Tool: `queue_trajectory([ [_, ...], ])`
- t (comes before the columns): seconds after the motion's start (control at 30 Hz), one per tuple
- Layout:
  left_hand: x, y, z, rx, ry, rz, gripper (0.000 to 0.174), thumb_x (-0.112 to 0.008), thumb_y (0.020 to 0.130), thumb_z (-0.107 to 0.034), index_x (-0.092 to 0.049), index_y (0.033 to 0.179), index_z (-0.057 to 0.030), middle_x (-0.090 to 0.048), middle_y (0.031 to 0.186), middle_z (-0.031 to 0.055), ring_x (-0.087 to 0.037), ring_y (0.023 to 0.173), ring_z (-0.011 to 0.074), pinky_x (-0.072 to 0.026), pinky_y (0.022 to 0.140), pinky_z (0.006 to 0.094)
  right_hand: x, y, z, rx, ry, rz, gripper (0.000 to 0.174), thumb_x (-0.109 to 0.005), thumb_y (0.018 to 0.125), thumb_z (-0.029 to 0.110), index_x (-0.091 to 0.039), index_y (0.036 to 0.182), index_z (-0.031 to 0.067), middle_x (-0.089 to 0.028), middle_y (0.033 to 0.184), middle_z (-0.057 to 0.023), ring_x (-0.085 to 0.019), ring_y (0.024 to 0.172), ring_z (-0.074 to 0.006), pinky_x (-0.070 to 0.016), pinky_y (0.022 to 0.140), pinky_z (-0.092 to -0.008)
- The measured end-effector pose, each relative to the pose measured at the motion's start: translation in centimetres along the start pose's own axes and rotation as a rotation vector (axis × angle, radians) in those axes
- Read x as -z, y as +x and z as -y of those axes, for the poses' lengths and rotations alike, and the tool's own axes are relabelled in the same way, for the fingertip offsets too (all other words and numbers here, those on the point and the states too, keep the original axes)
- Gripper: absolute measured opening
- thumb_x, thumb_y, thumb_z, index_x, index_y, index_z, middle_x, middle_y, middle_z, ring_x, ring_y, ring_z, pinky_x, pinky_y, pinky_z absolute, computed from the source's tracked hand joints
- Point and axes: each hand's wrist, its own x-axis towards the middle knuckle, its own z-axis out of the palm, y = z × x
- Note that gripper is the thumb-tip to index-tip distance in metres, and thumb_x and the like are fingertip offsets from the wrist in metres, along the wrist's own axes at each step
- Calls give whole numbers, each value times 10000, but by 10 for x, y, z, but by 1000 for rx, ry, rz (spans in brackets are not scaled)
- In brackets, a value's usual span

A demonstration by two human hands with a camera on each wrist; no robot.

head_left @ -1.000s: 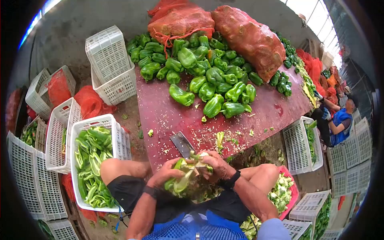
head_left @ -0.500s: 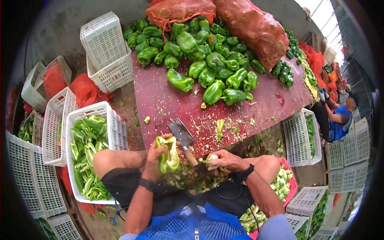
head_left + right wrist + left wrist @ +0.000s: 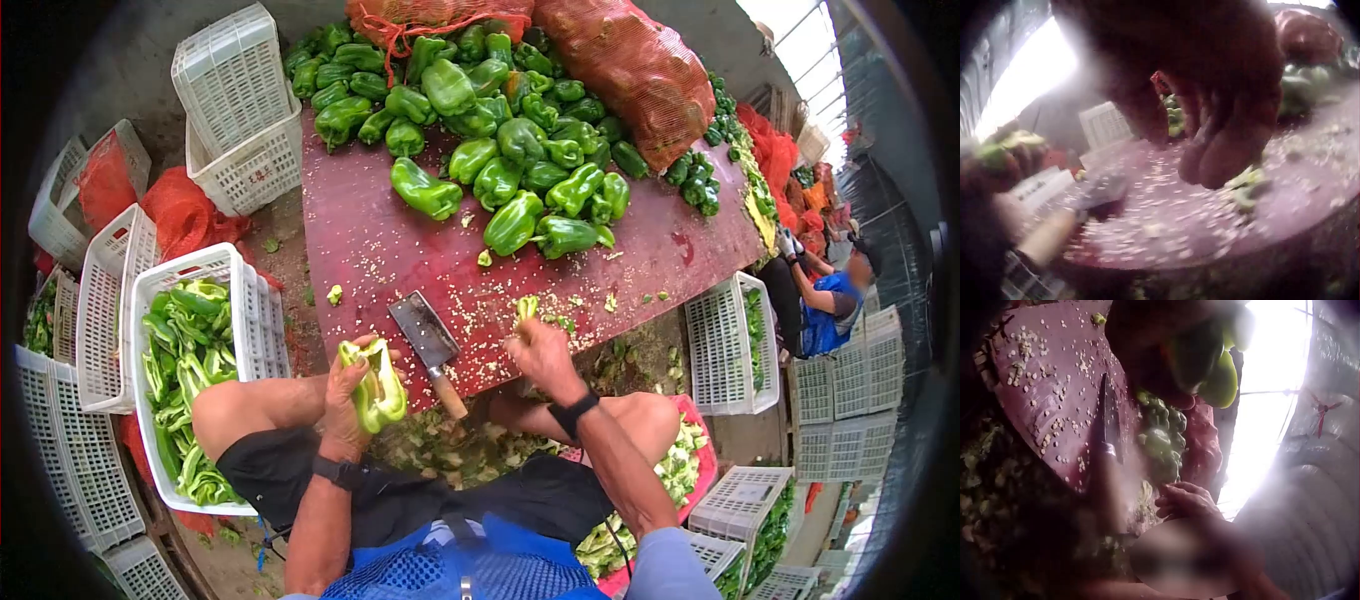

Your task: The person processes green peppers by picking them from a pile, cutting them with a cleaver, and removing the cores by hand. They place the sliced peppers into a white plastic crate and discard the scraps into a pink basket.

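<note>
An opened green pepper is gripped by the left hand, its pale hollow inside facing up; in the left wrist view the pepper shows beside the dark fingers. The right hand hovers by the red board's near edge, beside a pale pepper scrap. In the right wrist view that hand has its fingers loosely bent downward, with nothing visible in them. Between the hands lies a cleaver, its wooden handle over the board's edge. Whole green peppers are heaped farther back.
Red mesh sacks lie behind the heap. A white crate of cut peppers stands at the left, near stacked crates. Pale scraps fill a pink tub beside the right knee. Another person sits at far right.
The right hand has moved up to the board's edge, and the pale core it held is no longer seen in it. The left hand keeps the pepper, which was pulled apart from the core earlier.
</note>
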Motion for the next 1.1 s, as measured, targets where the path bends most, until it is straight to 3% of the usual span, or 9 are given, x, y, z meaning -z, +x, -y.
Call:
queue_trajectory([
  [0.27, -8, -1, 9, 120, 144, 14, 457, -641, 970, -273, -505, 1332, -29, -674, 1099, 207, -721, 856, 276, -632, 719, 374, -27, 44, -40, -6, -173, -117, 155, -658, 856, 167, -637, 944, 42, -666, 843, -209, -663, 780, -376, -542, 696, -480],
  [0.43, -5, 0, 13, 130, 125, 14, 438, -660, 945, -206, -508, 1311, -17, -677, 1068, 192, -717, 844, 269, -623, 726, 384, -55, -14, -35, 412, -205, -137, 13, -580, 910, 95, -587, 906, 85, -568, 766, -132, -606, 678, -310, -503, 577, -432],
  [0.57, -8, -4, 7, 118, 157, -10, 458, -671, 938, -251, -513, 1308, -31, -681, 1073, 195, -723, 846, 272, -632, 729, 391, -56, -87, -16, 124, 216, 276, 109, -608, 895, 150, -560, 853, 62, -568, 759, -146, -604, 687, -334, -489, 604, -462],
  [0.67, -10, -5, 1, 92, 114, -19, 448, -671, 936, -241, -515, 1299, -29, -681, 1069, 199, -724, 840, 278, -633, 720, 396, -19, -84, 21, 297, -387, 908, 199, -644, 856, 214, -538, 803, 53, -602, 729, -180, -623, 696, -381, -508, 635, -486],
  [0.7, -11, -7, -2, 86, 90, -34, 440, -671, 935, -235, -517, 1292, -29, -680, 1066, 200, -725, 837, 282, -633, 713, 397, -18, -80, 23, 305, -388, 894, 199, -644, 856, 214, -538, 803, 53, -602, 729, -180, -623, 696, -381, -508, 635, -486],
  [0.77, -12, -8, -13, 41, 103, -73, 431, -668, 935, -226, -518, 1287, -28, -680, 1059, 202, -725, 838, 286, -633, 708, 400, -20, -69, 28, 376, -57, 322, 228, -643, 864, 230, -546, 800, 34, -620, 727, -207, -620, 717, -425, -502, 650, -508],
  [0.93, -25, -20, -104, -179, 53, -304, 362, -678, 930, -235, -566, 1233, -72, -670, 1027, 153, -694, 788, 266, -623, 677, 400, -4, -20, 43, 224, 72, 430, 256, -612, 918, 267, -612, 916, 12, -656, 814, -209, -648, 773, -416, -497, 691, -522],
  [1.03, -20, -46, -192, -462, 58, -280, 446, -696, 925, -271, -558, 1305, -81, -660, 1108, 128, -681, 881, 250, -605, 754, 397, -13, 5, 27, 162, 280, 259, 158, -660, 938, 158, -683, 1032, 32, -648, 756, -85, -601, 692, -125, -521, 643, -337],
  [1.1, -4, -59, -246, -714, 319, -434, 498, -683, 935, -272, -529, 1362, -69, -634, 1189, 138, -660, 982, 237, -573, 832, 369, -7, 42, 15, 162, 275, 147, 136, -665, 929, 124, -683, 1005, 13, -644, 756, -67, -585, 684, -98, -518, 632, -306],
])
